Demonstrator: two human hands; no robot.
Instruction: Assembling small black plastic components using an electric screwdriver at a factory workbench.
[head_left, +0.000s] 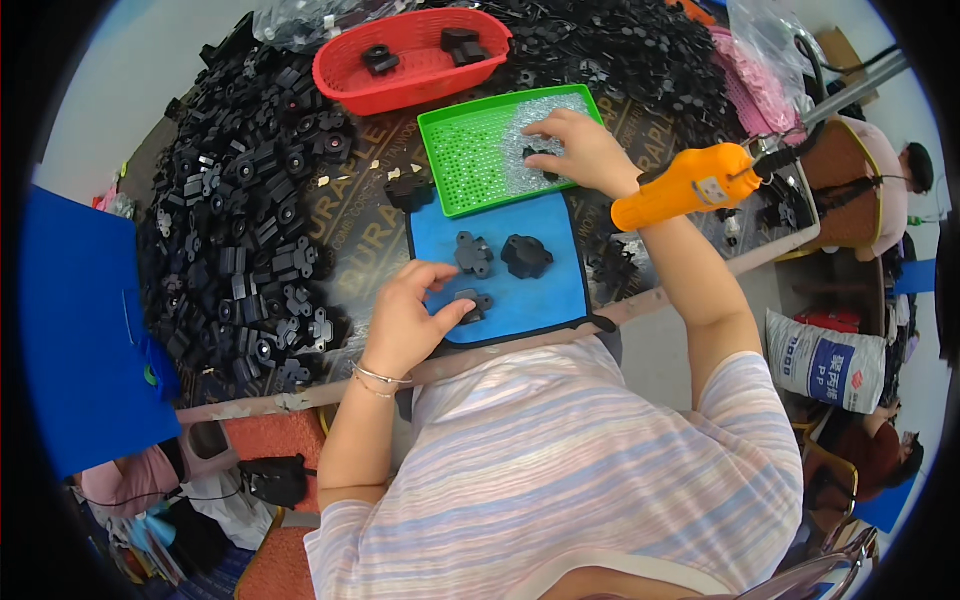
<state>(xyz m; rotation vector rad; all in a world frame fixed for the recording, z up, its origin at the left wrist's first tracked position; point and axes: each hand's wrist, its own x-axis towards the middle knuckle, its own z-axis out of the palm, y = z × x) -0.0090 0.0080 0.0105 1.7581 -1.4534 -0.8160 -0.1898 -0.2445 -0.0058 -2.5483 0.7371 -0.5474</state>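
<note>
Cluttered table (372, 245) around blue mat (540, 305). I see left hand (402, 312), digits apart, at black part (484, 303) on mat; right hand (590, 150), fingers apart, over screws (517, 175) in green tray (462, 170) beyond mat. Careless scoop might scatter screws.

Blue mat (547, 306); three black parts (526, 257) atop

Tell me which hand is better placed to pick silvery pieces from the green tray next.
Probably the right hand: it is over the silvery pieces in the green tray. The left hand is at a black part on the blue mat.
</note>
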